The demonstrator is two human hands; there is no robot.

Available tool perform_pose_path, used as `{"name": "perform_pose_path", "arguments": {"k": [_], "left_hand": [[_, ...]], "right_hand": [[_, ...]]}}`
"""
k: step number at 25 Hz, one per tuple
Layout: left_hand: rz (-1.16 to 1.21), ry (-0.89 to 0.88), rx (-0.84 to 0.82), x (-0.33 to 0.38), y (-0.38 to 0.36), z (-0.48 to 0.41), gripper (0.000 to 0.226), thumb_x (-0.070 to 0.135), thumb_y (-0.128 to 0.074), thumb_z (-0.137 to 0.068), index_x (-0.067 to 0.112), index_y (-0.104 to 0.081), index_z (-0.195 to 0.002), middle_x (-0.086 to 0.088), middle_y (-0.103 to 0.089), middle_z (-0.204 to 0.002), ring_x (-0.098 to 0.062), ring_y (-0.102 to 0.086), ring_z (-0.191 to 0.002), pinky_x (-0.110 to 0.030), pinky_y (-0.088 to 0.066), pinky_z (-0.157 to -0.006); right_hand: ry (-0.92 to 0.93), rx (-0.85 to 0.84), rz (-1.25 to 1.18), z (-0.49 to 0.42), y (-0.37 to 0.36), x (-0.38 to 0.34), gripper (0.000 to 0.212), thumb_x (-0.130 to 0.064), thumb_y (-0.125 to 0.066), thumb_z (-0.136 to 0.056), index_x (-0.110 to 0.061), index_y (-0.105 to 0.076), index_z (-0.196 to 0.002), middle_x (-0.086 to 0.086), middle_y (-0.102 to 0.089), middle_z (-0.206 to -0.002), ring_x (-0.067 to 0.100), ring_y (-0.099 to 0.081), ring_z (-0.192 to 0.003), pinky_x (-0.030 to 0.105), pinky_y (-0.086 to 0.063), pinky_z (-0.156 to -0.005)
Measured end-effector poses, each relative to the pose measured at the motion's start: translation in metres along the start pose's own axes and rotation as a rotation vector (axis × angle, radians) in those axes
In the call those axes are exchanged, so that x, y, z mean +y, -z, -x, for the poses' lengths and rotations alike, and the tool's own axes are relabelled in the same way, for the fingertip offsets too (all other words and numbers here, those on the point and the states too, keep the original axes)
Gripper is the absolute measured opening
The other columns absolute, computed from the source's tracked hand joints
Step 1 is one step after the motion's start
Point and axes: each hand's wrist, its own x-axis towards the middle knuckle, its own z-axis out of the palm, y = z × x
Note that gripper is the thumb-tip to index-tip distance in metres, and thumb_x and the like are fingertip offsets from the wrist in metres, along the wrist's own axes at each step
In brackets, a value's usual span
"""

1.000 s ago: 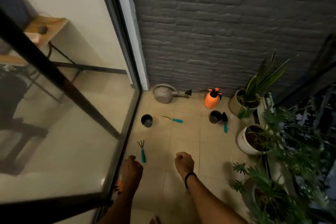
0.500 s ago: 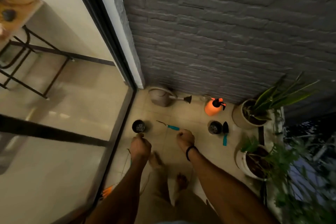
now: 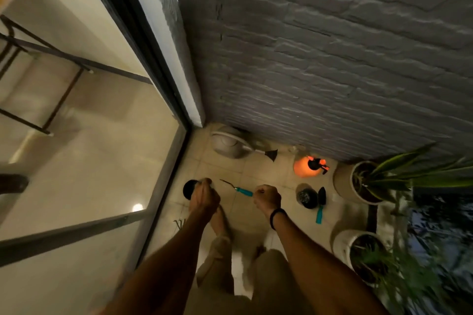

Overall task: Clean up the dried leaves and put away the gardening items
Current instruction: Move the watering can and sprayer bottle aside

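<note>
Flanking a teal-handled tool [image 3: 239, 190], two curled hands [image 3: 204, 198] [image 3: 267, 199]

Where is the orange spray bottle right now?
Head view, right of centre: the orange spray bottle stands on the floor by the grey brick wall, between the watering can and the beige plant pot.

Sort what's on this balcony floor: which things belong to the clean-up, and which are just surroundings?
Job: watering can, orange sprayer, black pot by the glass, black pot by the trowel, teal-handled weeder, trowel, hand rake.
Just there: beige-potted plant, white-potted plant, brick wall, glass door.
</note>
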Motion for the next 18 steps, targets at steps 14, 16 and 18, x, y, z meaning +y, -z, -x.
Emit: {"name": "perform_pose_path", "arguments": {"k": [14,16,18], "left_hand": [[-0.615,-0.176,0.013,0.003,-0.117,-0.353,0.089,0.019,-0.065,-0.087,0.021,-0.009,-0.156,-0.015,-0.020,-0.157,-0.036,-0.030,-0.137,-0.049,-0.037,-0.110],[-0.724,-0.288,0.060,0.005,-0.156,-0.425,0.093,0.019,-0.066,-0.087,0.024,-0.006,-0.157,-0.014,-0.010,-0.162,-0.038,-0.021,-0.144,-0.053,-0.030,-0.115],[-0.813,-0.353,0.042,0.007,-0.189,-0.469,0.095,0.022,-0.066,-0.087,0.028,-0.003,-0.158,-0.012,-0.002,-0.164,-0.038,-0.012,-0.148,-0.055,-0.020,-0.118]], "right_hand": [[0.261,-0.034,0.468,-0.359,-0.091,-0.075,0.071,-0.029,-0.067,-0.088,-0.012,-0.033,-0.147,0.018,-0.039,-0.147,0.035,-0.038,-0.135,0.042,-0.040,-0.107],[0.358,-0.034,0.573,-0.424,-0.122,-0.074,0.084,-0.033,-0.071,-0.085,-0.015,-0.023,-0.152,0.018,-0.031,-0.151,0.037,-0.034,-0.136,0.048,-0.036,-0.109],[0.429,-0.025,0.654,-0.460,-0.141,-0.070,0.078,-0.037,-0.068,-0.088,-0.015,-0.026,-0.150,0.018,-0.037,-0.147,0.038,-0.039,-0.133,0.047,-0.038,-0.106]]}}
